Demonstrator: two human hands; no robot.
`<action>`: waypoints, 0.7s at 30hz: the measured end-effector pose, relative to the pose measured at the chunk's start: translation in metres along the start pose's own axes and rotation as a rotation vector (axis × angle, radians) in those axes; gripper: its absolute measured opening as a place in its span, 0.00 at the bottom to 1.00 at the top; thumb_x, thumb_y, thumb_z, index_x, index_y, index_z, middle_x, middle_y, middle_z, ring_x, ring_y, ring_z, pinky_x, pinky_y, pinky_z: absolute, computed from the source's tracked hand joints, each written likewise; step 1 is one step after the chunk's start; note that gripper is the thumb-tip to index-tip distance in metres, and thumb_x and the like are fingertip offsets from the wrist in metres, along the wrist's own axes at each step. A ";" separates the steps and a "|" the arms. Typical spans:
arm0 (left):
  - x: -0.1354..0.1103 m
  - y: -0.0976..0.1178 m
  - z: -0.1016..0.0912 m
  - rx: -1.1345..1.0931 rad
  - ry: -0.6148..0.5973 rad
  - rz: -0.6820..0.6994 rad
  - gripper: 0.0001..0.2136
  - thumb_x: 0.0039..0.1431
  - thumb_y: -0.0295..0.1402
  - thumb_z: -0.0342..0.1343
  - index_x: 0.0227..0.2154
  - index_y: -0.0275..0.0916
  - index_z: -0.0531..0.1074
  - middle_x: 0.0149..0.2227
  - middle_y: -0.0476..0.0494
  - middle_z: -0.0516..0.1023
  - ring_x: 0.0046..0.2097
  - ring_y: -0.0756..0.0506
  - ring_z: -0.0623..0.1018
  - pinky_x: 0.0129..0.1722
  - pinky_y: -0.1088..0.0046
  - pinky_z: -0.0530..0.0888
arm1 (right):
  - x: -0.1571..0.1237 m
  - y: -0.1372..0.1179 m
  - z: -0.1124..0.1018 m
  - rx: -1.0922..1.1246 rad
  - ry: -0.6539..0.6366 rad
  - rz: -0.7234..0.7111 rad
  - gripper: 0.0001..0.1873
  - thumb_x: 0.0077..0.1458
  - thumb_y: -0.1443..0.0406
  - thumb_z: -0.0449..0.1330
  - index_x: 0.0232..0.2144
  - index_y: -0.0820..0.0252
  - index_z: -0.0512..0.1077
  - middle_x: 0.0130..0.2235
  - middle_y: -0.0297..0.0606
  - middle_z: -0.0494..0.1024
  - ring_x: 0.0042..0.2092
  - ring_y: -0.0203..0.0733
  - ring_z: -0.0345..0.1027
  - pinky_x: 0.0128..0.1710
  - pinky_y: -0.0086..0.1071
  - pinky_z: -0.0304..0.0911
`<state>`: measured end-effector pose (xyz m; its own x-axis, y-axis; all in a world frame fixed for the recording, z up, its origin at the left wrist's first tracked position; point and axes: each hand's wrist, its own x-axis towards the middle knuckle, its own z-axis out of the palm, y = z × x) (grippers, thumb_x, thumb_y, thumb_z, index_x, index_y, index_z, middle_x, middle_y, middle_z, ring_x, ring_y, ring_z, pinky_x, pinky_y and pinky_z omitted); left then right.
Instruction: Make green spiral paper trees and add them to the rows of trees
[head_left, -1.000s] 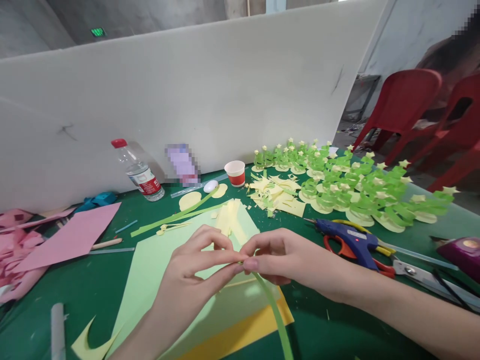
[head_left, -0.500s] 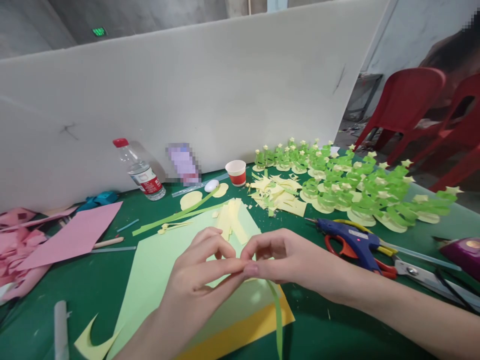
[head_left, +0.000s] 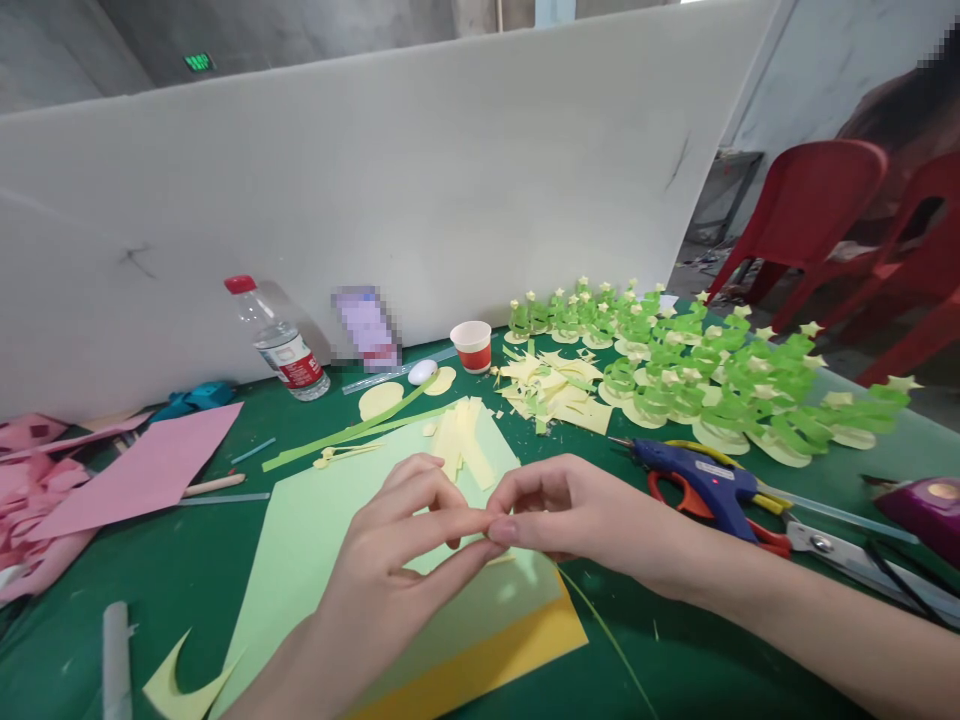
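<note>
My left hand (head_left: 405,545) and my right hand (head_left: 585,510) meet fingertip to fingertip above the paper stack, both pinching. Between them they hold the end of a narrow green paper strip (head_left: 602,622), mostly covered by the fingers. Its tail passes under my right hand and trails to the lower right, seen nearly edge-on. Under the hands lies a pale green sheet (head_left: 300,540) on a yellow-orange sheet (head_left: 517,650). Pale yellow strips (head_left: 469,440) rest on the sheet's far part.
Green spiral ornaments with star tops (head_left: 697,370) crowd the back right. Nearer are a blue glue gun (head_left: 701,475) and scissors (head_left: 825,545). A paper cup (head_left: 472,350), yellow scraps (head_left: 555,385) and a water bottle (head_left: 289,350) stand or lie along the back. Pink paper (head_left: 142,475) is left.
The green strip's tail has swung to the right and turned from broad side to edge-on. Both hands stay nearly in place, with the fingers shifting slightly.
</note>
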<state>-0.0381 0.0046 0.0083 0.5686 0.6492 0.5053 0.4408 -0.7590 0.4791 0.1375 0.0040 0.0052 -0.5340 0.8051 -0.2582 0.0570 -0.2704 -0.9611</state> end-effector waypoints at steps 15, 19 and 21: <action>0.002 0.000 -0.001 -0.030 0.061 0.031 0.06 0.53 0.25 0.55 0.26 0.41 0.75 0.29 0.48 0.74 0.34 0.50 0.71 0.33 0.77 0.70 | 0.001 0.002 0.000 -0.058 -0.028 -0.027 0.13 0.37 0.59 0.66 0.24 0.62 0.70 0.25 0.29 0.64 0.30 0.32 0.54 0.30 0.28 0.48; 0.005 0.002 -0.002 -0.058 0.038 0.016 0.05 0.51 0.24 0.56 0.26 0.39 0.75 0.28 0.48 0.76 0.33 0.50 0.71 0.32 0.77 0.71 | 0.000 0.000 0.001 -0.029 -0.042 -0.041 0.12 0.36 0.61 0.66 0.24 0.62 0.70 0.25 0.30 0.65 0.30 0.33 0.55 0.30 0.28 0.49; 0.005 0.003 -0.002 -0.060 0.036 0.014 0.06 0.51 0.24 0.56 0.25 0.39 0.75 0.27 0.48 0.76 0.33 0.49 0.70 0.31 0.77 0.71 | -0.001 0.000 0.002 -0.030 -0.042 -0.036 0.12 0.36 0.62 0.66 0.24 0.62 0.70 0.25 0.30 0.66 0.30 0.33 0.56 0.30 0.28 0.50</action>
<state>-0.0353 0.0059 0.0140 0.5484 0.6404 0.5377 0.3895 -0.7647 0.5134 0.1364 0.0028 0.0056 -0.5709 0.7911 -0.2198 0.0625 -0.2251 -0.9723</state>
